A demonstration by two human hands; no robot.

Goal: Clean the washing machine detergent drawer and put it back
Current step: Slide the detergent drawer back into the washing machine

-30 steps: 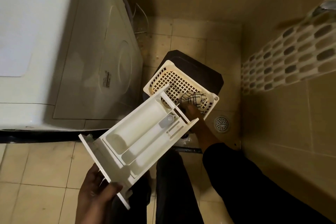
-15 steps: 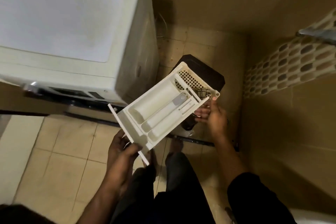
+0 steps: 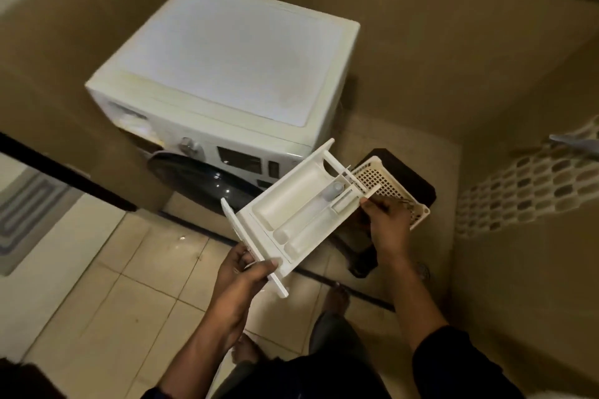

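On floor (image 3: 146,269), far edge: washing machine (image 3: 227,74). Just right of it, basket (image 3: 385,183) on stand (image 3: 423,186). Before both, detergent drawer (image 3: 291,214) in air: left hand (image 3: 241,272) at near end, right hand (image 3: 385,223) at far end. Floor's left edge: mat (image 3: 26,204).

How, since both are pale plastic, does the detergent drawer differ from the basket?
The detergent drawer has solid walls and long compartments; the basket is perforated all over. The drawer is held up by the left hand and right hand; the basket rests on a dark stand. Both are pale plastic.
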